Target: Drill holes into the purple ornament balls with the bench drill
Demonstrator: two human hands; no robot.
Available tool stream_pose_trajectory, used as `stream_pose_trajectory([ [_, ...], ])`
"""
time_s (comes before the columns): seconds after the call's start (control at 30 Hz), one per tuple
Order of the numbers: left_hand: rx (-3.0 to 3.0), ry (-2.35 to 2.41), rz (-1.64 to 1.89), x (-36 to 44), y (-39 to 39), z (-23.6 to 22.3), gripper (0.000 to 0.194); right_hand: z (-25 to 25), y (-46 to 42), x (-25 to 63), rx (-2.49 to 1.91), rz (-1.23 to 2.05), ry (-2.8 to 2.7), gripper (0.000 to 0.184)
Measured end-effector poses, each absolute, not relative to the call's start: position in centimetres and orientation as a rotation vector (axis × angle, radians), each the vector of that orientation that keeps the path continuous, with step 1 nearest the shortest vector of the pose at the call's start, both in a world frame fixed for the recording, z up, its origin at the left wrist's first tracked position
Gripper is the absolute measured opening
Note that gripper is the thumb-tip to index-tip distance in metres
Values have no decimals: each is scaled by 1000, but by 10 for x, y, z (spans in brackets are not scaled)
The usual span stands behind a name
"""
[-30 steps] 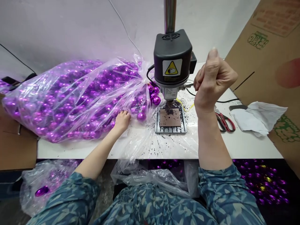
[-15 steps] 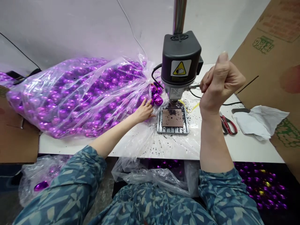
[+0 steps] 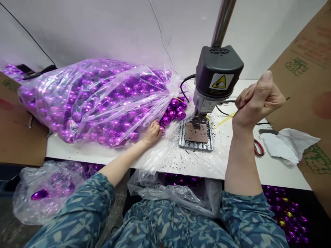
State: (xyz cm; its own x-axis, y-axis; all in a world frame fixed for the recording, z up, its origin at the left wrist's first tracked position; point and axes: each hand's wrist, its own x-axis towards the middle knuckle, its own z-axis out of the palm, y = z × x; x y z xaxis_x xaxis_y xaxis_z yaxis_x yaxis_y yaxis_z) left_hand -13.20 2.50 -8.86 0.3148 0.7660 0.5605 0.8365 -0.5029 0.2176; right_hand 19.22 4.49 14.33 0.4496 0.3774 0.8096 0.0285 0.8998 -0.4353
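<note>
The fingers of my left hand (image 3: 153, 133) are bent just beside the purple balls (image 3: 180, 114) at the right end of the bag (image 3: 103, 100); whether they hold one I cannot tell. Those of my right hand (image 3: 260, 101) are closed on the lever (image 3: 228, 101) of the drill (image 3: 218, 70). The bag extends toward the left edge of the tabletop (image 3: 274, 174).

From the person's head, the one camera looks forward and down over the blue-patterned sleeves (image 3: 80, 208) close at the bottom edge, across the white table (image 3: 275, 174) to the black machine (image 3: 218, 70) and, farther off, the pale wall (image 3: 119, 31).
</note>
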Motion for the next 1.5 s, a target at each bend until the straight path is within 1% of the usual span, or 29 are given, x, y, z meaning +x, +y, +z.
stream_pose_trajectory([
  [0.07,-2397,-1570,-1037,-126,26,-95,19,145,44,193,-422,244,-1092,58],
  [0.2,-2395,-1624,-1087,-116,26,-97,19,149,42,196,-477,264,-1101,54],
  [0.53,-2461,-1571,-1159,-110,21,-96,26,159,35,190,-615,254,-1016,60],
  [0.87,-2540,-1546,-1247,-109,12,-93,12,158,38,194,-754,222,-962,64],
  [1.03,-2531,-1563,-1280,-107,12,-94,9,157,42,199,-778,218,-961,65],
  [1.17,-2516,-1578,-1291,-103,14,-95,7,157,43,201,-787,222,-979,62],
  [1.5,-2492,-1698,-1213,-96,12,-90,16,147,57,213,-806,262,-1027,60],
])
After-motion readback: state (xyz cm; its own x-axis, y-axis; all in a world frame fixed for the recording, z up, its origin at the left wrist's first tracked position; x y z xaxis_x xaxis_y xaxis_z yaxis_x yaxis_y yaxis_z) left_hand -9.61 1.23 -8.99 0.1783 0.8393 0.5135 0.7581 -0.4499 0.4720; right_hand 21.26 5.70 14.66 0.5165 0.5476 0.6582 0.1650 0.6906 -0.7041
